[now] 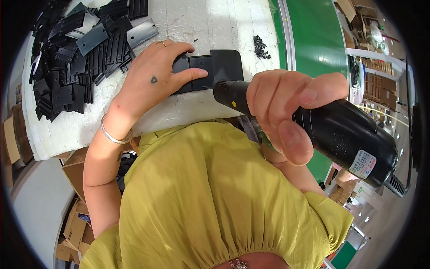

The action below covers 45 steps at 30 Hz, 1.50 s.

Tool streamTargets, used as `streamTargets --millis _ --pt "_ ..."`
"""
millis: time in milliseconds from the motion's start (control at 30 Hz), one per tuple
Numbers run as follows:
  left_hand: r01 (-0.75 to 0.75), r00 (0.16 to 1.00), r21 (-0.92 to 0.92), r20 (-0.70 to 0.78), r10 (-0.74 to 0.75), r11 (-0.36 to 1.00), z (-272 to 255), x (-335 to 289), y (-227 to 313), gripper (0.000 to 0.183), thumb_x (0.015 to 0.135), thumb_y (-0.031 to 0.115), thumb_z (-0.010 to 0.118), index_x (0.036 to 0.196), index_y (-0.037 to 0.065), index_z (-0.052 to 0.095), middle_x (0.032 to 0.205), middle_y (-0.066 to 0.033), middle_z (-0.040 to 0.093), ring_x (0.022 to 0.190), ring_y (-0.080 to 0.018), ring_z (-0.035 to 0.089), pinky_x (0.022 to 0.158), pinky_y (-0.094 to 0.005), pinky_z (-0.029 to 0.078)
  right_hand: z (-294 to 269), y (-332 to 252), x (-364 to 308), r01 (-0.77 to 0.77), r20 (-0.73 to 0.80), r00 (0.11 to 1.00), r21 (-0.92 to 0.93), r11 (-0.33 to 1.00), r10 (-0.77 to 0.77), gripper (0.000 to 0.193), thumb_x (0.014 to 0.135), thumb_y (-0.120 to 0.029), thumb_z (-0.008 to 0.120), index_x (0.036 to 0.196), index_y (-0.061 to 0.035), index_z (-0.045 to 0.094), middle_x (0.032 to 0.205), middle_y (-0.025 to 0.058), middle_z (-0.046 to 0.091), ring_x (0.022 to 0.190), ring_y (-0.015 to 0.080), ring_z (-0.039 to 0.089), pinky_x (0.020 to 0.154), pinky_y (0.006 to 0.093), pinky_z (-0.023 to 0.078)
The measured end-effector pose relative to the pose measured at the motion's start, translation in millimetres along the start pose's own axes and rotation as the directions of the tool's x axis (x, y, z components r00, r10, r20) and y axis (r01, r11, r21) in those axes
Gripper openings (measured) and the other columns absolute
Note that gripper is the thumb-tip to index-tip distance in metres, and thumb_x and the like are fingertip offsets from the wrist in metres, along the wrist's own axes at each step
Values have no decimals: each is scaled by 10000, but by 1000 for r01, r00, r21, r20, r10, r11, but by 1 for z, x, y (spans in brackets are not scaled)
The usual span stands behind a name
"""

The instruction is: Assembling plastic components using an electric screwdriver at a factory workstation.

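Apparently the work sits mid-way on one piece: a black plastic bracket plate [215, 67] lies flat on the white tabletop [197, 22], near its front edge, and the nose of a black electric screwdriver [313, 130] points at the plate's near right side. Whether the bit touches the plate cannot be told, since the tip is hidden behind the tool's nose. To the far left a large heap of similar black plates [76, 54] covers the tabletop, with a few grey metal strips among them, so by the look of it most of the stock is yet to be handled; no separate stack of finished pieces shows. A small cluster of black screws [262, 47] lies beyond the plate, close to the green conveyor belt [313, 36].

Left hand [154, 76]: palm down on the plate's left end, fingers [190, 74] spread loosely and pressed flat, pinning the piece to the tabletop; a ring and a bracelet show on that arm.

Right hand [286, 107]: wrapped around the barrel of the screwdriver, fingers [291, 136] curled closed on it, thumb laid along the top, the tool's rear with its label sticking out to the right.
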<state>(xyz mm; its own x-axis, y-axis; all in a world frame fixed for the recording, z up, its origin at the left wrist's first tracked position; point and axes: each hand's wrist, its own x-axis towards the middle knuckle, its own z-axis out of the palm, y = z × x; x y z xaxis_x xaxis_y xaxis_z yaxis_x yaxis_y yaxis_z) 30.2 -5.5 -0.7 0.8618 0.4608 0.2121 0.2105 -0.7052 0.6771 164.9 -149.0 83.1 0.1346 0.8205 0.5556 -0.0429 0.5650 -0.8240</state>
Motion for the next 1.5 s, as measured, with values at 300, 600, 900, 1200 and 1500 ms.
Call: streamTargets --millis 300,600,900,1200,1500 --pt "5 999 -36 -40 -7 999 12 -6 -7 399 716 347 732 966 55 623 881 -89 627 869 -289 579 760 -379 461 13 3 1 -108 -77 991 -13 994 106 285 790 -38 589 998 -109 406 621 0 469 468 119 426 478 266 357" --pt "51 998 -75 -42 -54 996 13 -8 -3 367 712 314 737 974 84 622 916 -91 633 908 -292 582 790 -391 466 16 -5 11 -239 60 966 -175 955 252 294 783 -35 632 912 -116 381 629 12 497 500 130 440 519 288 375" --pt "86 996 -104 -26 -89 991 17 -7 -8 377 704 312 738 975 73 630 907 -111 634 893 -308 588 790 -395 465 16 10 8 -185 111 971 -197 963 209 292 782 -53 616 918 -117 365 625 -2 486 495 128 443 514 286 381" --pt "134 957 -442 -175 -232 887 0 6 1 392 699 272 760 1004 55 642 865 -109 646 776 -240 616 737 -322 484 -3 -26 12 46 -420 908 122 991 10 383 791 -37 529 1160 -85 437 639 -7 441 536 114 462 522 277 362" --pt "-33 920 -944 -157 -360 328 -1 7 61 510 777 84 727 1225 -16 505 980 -54 605 841 -73 556 749 -208 460 16 15 9 -374 -582 740 60 925 337 561 720 -73 739 1199 33 467 1009 79 603 897 139 586 824 277 466"
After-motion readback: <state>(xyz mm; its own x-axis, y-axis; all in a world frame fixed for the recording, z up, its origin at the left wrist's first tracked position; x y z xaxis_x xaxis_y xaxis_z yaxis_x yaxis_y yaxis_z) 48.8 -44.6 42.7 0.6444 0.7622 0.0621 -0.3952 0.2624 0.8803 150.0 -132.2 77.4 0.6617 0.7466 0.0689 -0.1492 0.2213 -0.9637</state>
